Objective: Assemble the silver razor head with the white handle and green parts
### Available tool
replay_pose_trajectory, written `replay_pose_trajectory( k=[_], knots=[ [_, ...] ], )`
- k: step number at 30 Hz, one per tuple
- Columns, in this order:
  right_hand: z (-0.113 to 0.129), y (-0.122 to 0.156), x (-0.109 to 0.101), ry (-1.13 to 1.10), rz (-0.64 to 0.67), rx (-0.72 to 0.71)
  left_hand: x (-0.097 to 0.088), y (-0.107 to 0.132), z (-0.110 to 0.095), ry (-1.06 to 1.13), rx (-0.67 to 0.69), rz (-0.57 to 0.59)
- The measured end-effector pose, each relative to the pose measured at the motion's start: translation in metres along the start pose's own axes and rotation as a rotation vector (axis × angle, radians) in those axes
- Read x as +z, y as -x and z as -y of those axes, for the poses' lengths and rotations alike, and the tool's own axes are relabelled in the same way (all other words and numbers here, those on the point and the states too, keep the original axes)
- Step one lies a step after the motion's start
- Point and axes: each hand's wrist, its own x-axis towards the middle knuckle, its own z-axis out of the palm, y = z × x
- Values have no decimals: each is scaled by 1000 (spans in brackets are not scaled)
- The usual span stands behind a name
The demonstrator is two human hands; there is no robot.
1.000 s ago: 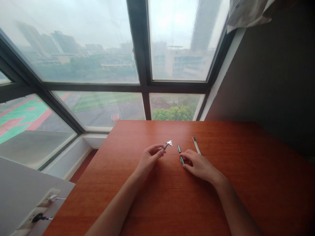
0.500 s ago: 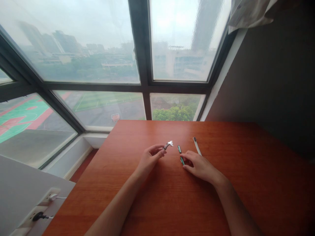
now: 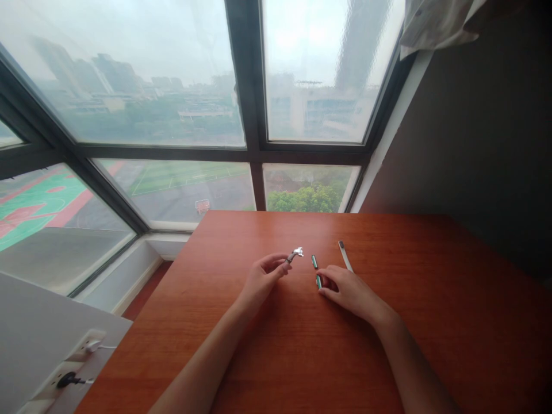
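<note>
My left hand [image 3: 264, 278] is closed around a razor handle [image 3: 295, 253], whose bare silver head points up and to the right above the table. Thumb and fingers of my right hand [image 3: 344, 285] pinch a small green-and-dark razor cartridge [image 3: 319, 282] at or just over the tabletop. A second razor cartridge [image 3: 314, 262], dark with a green edge, lies just beyond it, between the two hands. Behind my right hand rests a toothbrush [image 3: 345, 256] with a white handle and dark bristles; its near end is hidden by the hand.
Everything lies on a reddish-brown wooden table [image 3: 276, 356]. Large windows with dark frames [image 3: 254, 150] rise behind its far edge. A wall socket with plugs [image 3: 69, 378] is low on the left, and a grey wall stands to the right.
My right hand has shifted very slightly, and the razor cartridge in its fingers is turned a little more upright. The left hand and the razor handle stay put.
</note>
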Motion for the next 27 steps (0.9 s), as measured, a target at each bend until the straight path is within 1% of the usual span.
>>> replay_pose_trajectory(
  k=[4,6,8,10,12,14,16,19,23,27],
  knots=[
    [1,-2,4,14,-52,32,1,0,0,3,5,10],
    [1,-4,8,-60,-99,27,2,2,-2,-1,5,27],
    [1,-7,11,-209,-155,20,3,4,-4,-5,2,48],
    [5,-9,12,-407,-202,54,4,6,-6,-9,-1,70],
    [11,-9,12,-630,-234,100,7,8,-7,-9,2,93],
    [20,-8,10,-837,-265,108,10,10,-7,3,7,120],
    [27,-7,8,-970,-300,97,13,11,-5,39,8,141],
    [31,-6,8,-1040,-328,98,18,13,-4,67,-2,152],
    [25,-6,13,-1058,-367,98,20,13,-4,73,-6,135],
    [25,-7,13,-1079,-360,93,20,13,-5,75,-7,132]
  ],
)
